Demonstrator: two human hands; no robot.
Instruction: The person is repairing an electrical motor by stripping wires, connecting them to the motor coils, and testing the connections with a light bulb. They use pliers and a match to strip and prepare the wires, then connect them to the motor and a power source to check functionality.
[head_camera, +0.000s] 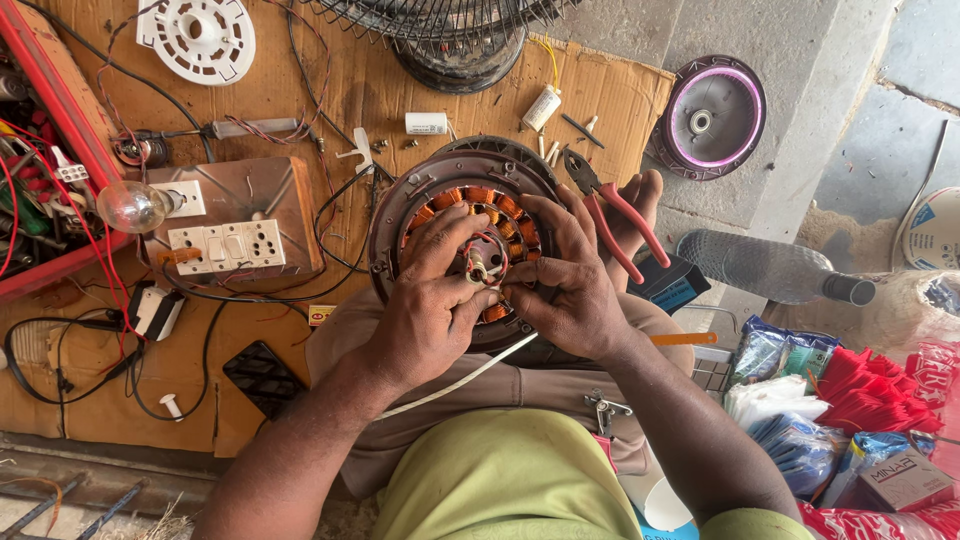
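On our lap, our left hand (425, 310) and right hand (572, 290) grip the fan motor stator (450, 190), likely heavy and rigid; best held by its metal rim, sparing fragile copper windings (447, 198).
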